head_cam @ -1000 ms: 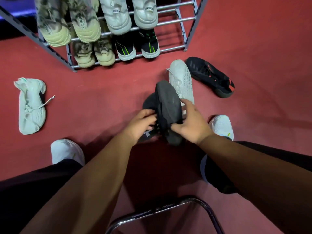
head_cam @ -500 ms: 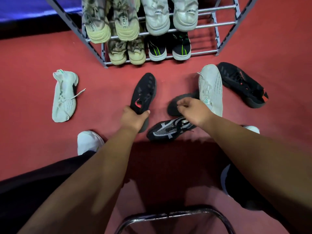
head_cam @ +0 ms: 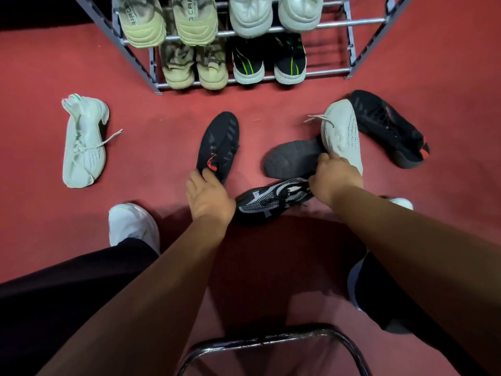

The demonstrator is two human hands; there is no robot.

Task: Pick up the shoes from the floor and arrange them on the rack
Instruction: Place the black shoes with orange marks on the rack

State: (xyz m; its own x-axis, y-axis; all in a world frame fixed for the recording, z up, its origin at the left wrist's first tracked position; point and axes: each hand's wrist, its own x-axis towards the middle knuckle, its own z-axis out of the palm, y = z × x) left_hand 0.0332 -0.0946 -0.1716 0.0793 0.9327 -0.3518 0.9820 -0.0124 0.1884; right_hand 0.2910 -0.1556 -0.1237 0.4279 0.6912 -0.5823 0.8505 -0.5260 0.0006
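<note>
Black with a red mark, one shoe (head_cam: 218,143) lies on the red floor (head_cam: 151,123) before the rack (head_cam: 349,70), its heel pinched by the left hand (head_cam: 208,195), while the right hand (head_cam: 334,179) grips a grey-soled shoe (head_cam: 292,158).

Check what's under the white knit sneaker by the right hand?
The white knit sneaker overlaps a dark grey upturned sole at its heel end. The sole's far end is covered, as is the floor beneath; the right hand hides their junction.

rack (head_cam: 352,47) top cropped, right fingertips hidden
</note>
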